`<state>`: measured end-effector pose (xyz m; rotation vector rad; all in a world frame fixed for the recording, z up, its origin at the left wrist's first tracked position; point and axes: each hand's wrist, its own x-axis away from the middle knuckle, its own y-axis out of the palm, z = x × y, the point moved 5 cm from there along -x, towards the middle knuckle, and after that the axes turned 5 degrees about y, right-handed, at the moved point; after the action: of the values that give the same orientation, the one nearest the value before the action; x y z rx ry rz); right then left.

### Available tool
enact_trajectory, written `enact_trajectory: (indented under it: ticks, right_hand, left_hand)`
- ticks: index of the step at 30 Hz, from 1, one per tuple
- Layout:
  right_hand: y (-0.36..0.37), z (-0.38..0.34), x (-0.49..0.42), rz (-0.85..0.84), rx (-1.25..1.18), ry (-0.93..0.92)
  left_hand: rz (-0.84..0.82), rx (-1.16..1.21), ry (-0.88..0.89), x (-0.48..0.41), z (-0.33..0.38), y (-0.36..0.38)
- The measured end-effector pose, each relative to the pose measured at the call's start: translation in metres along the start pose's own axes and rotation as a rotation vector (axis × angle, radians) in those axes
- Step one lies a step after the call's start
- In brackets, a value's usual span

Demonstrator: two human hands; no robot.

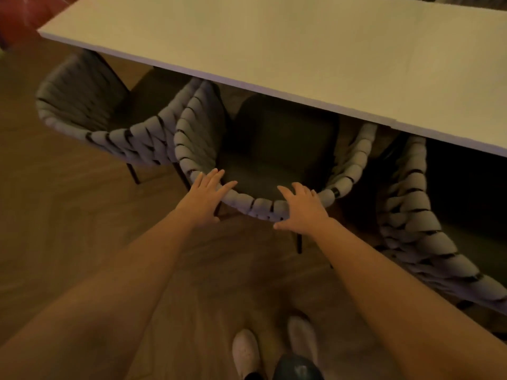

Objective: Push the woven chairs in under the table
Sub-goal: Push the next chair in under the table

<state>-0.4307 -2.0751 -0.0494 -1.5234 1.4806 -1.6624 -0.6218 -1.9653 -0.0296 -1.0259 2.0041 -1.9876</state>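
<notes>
Middle woven chair [258,208]: stands square to the counter [274,50]. The front of its dark seat and the tips of both arms lie under the counter's near edge. The curved backrest is out on the person's side.
Left hand [204,196]: laid over the backrest rim at its left curve. Fingers are straight and spread apart, pointing toward the seat, and grasp nothing.
Right hand [301,208]: flat on the same rim further right. Fingers are splayed over the top, and the thumb sticks out sideways along the outer face. Not clamped.
Rim between hands: a short stretch of woven band shows bare.
Left woven chair [82,105]: turned at an angle, its near arm right against the middle chair's left arm. Only its far part sits under the counter edge.
Right woven chair [411,229]: just beside the middle chair. Its backrest juts out across the floor [68,215]. Its front is lost in shadow below the counter.
Floor: wooden boards, with the chairs' thin dark legs standing on it.
Shoes [245,352]: pale pair on the floor behind the middle chair, toes pointing toward it.
Lighting: dim, with some blur at the edges.
</notes>
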Motion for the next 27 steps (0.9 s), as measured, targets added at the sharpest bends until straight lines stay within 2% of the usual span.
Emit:
enact_trajectory:
  ticks: [5, 12, 18, 23, 27]
  right_hand:
    - [-0.006, -0.045, -0.042, -0.044, -0.036, -0.046]
    - [-0.044, -0.122, -0.104, -0.034, -0.042, -0.097]
    - [-0.062, -0.23, -0.162, -0.035, -0.048, -0.201]
    - [-0.065, -0.34, -0.221, 0.051, -0.049, -0.242]
    - [-0.052, -0.42, -0.264, 0.043, 0.003, -0.219]
  left_hand:
    - [-0.012, 0.028, 0.039, -0.025, -0.047, 0.01]
    - [0.046, 0.101, -0.009, -0.027, -0.133, 0.007]
    - [0.009, 0.132, -0.168, -0.004, -0.264, 0.026]
    - [-0.023, 0.088, -0.21, 0.003, -0.388, 0.054]
    - [-0.133, 0.038, -0.198, 0.007, -0.48, 0.077]
